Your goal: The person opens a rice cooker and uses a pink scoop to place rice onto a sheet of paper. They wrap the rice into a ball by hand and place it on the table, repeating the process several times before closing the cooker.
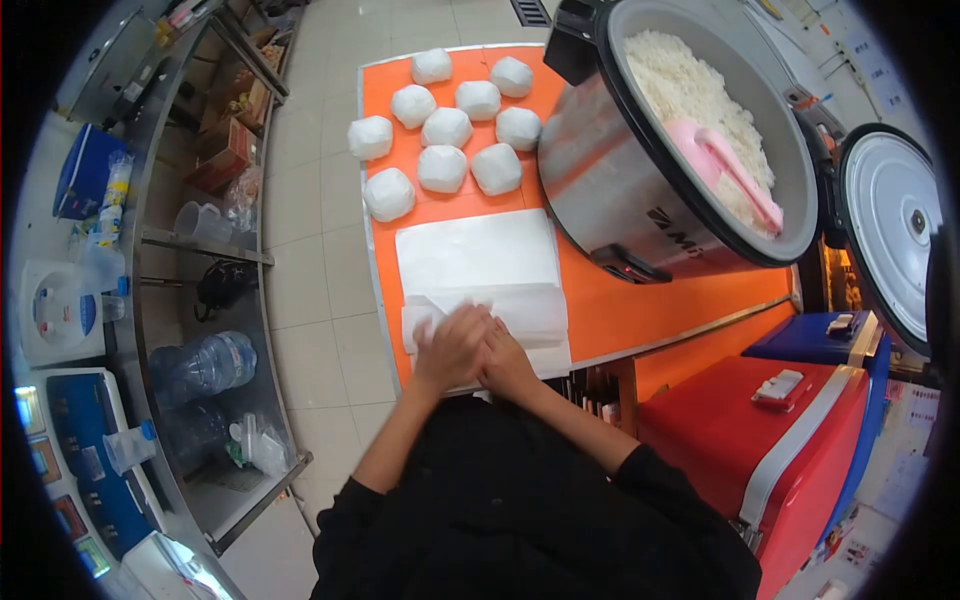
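Note:
My left hand [452, 345] and my right hand [508, 366] are close together at the near edge of an orange table. Both are closed, fingers curled on a sheet of white paper [530, 305] that is partly folded up. Whether anything lies inside the fold is hidden by my hands. Just beyond them is a stack of flat white paper [478, 248]. Several round bundles wrapped in white paper [442, 168] sit farther back on the orange tabletop [690, 305].
To the right stands a large open rice cooker [620, 170] with white rice [685, 80] and a pink rice paddle [715, 165]. Its lid [888, 230] hangs open. A red cooler box [720, 430] stands near my right side. Metal shelves [215, 390] with water bottles line the left.

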Tool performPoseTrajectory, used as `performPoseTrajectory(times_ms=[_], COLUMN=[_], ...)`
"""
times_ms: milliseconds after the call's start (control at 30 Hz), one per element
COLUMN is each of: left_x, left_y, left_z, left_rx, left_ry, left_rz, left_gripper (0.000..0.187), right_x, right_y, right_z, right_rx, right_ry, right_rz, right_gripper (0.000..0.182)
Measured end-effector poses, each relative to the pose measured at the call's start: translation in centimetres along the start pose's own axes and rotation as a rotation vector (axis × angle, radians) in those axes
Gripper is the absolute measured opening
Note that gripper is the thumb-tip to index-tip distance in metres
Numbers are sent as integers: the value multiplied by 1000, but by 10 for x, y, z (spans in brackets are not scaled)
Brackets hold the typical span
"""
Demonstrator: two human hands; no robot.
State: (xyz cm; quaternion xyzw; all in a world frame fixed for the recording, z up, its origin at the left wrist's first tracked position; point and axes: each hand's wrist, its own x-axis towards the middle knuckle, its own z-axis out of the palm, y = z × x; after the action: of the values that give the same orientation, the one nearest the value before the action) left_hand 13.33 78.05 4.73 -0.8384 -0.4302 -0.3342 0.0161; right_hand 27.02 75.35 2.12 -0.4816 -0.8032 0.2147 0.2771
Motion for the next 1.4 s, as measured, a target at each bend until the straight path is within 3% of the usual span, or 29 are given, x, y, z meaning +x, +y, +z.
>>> performPoseTrajectory(times_ms=[33, 67, 100, 167, 233, 400, 467, 500, 567, 600, 667, 733, 767, 800, 833, 900, 1033, 1133, 1200, 1233, 1300, 1367, 1400], left_x=[29, 48, 56, 59, 67, 50, 33, 20, -4, 6, 33, 61, 51, 39, 22, -7, -45, -51, -49, -49, -46, -37, -31], left_y=[-13, -27, -50, -88, -106, -123, -141, -150, -162, -148, -108, -39, -18, -5, 2, 9, 13, 11, 3, -4, -24, -45, -52], left_z=[-14, -16, -19, -11, -9, -8, -1, 3, 9, -4, -31, -42, -30, -15, -6, 5, 5, 7, 6, 6, 8, 5, 4], left_rx=[-66, -272, -306, -343, -675, -728, -915, -917, -938, -939, -317, -192, -100, -64, -59, -144, -42, 70, 136, 134, 37, -78, -192], left_ry=[-232, -426, -534, -633, -1064, -921, -838, -836, -365, -364, -179, -407, -570, -666, -662, -451, -526, -463, -404, -409, -305, -346, -388], left_rz=[-4, -191, -235, -277, -502, -433, -772, -770, -907, -902, -561, -190, -35, -31, -36, -233, -382, -441, -456, -462, -359, -380, -399], left_gripper=[49, 60, 73, 78, 80, 55, 39, 39, 30, 30, 28, 35, 47, 60, 60, 71, 80, 75, 54, 54, 25, 17, 11], right_x=[0, 5, 4, 5, 7, 7, 6, 6, 6, 5, 4, -1, -3, -5, -8, -10, -22, -29, -30, -30, -20, -8, -1], right_y=[2, -1, -1, -3, -5, -3, -3, -2, -3, -3, -5, -3, -1, 0, 0, 3, 10, 20, 32, 38, 48, 54, 55], right_z=[0, -3, -5, -6, -6, -7, -9, -10, -9, -9, -8, -3, -1, -1, -1, -3, -8, -7, -10, -12, -26, -38, -43], right_rx=[25, -19, -22, -10, -10, -14, -15, -18, -4, -7, -8, 65, 134, 136, 202, 266, 244, 22, -15, -49, -62, 349, 353], right_ry=[1, 39, 42, 21, 29, 39, 29, 30, 34, 37, 34, 31, 35, 30, 29, 42, 147, 164, 104, 54, 72, 25, -3], right_rz=[9, -20, -18, -6, 0, -2, -8, -9, -7, -8, -11, 24, 53, 49, 99, 143, 237, 321, 306, 287, 211, 507, 529], right_gripper=[42, 49, 49, 51, 52, 53, 53, 53, 52, 52, 52, 54, 57, 57, 60, 63, 68, 67, 65, 64, 65, 73, 75])
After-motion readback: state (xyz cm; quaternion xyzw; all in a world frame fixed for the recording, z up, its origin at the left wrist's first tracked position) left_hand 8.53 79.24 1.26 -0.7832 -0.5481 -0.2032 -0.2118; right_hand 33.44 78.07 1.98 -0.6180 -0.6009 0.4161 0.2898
